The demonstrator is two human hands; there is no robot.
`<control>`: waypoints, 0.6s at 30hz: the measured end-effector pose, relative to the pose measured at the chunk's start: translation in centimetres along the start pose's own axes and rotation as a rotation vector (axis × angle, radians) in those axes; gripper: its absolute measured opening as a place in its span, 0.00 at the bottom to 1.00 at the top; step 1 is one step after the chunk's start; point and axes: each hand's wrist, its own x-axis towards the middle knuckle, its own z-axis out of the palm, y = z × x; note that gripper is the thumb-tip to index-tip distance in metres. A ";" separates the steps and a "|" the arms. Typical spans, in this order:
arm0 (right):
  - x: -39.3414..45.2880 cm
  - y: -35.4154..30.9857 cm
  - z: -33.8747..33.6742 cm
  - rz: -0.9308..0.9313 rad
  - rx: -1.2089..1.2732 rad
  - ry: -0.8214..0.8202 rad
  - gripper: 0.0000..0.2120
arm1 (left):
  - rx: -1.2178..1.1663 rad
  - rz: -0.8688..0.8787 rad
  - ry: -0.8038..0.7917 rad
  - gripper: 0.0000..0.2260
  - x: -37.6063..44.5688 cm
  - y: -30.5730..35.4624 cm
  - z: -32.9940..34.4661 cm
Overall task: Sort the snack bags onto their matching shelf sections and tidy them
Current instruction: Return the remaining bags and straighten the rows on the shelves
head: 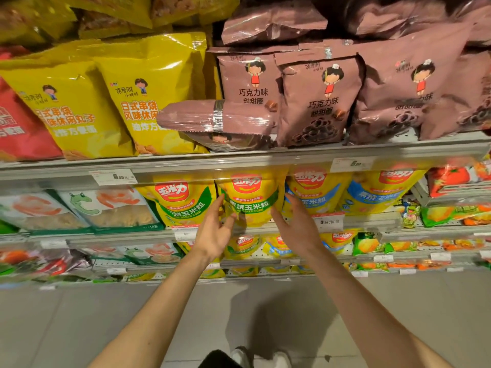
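Hands are reaching toward the second shelf, and I am seeing both with fingers spread and relaxed, gripping nothing: the left hand is lying just beside the left edge of the green-banded corn bag, the right hand just beside its right edge. I cannot tell whether any fingertip is actually touching the bag.

On that shelf I am counting two green-banded corn bags, the other one standing to the left, and two blue-banded corn bags to the right. Their tops are sitting hidden behind the shelf rail. Two white shrimp-print bags are standing further left; the outer one is blurring out.

On the upper shelf I am counting two yellow bags in the front row, with more piling above and getting cut off by the top edge. One red bag is showing only partly at the left edge. Three brown chocolate bags are standing upright, and one brown bag is lying flat on its side across the boundary, overlapping the right yellow bag. Beneath it another bag is peeking out, mostly hidden.

Two price tags are hanging on the rail, their print too blurred to read fully. Lower shelves are smearing into colour.
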 end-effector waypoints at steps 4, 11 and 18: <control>-2.9 0.0 -0.7 0.042 0.039 0.047 0.26 | 0.047 0.089 0.032 0.28 -2.9 -1.6 -1.8; -7.7 -2.0 2.5 0.105 0.065 0.252 0.21 | -0.028 0.127 0.075 0.20 -5.3 -4.8 -6.5; -8.3 -5.9 8.5 0.017 -0.082 0.354 0.15 | -0.070 0.099 0.133 0.21 -3.3 -9.0 -14.4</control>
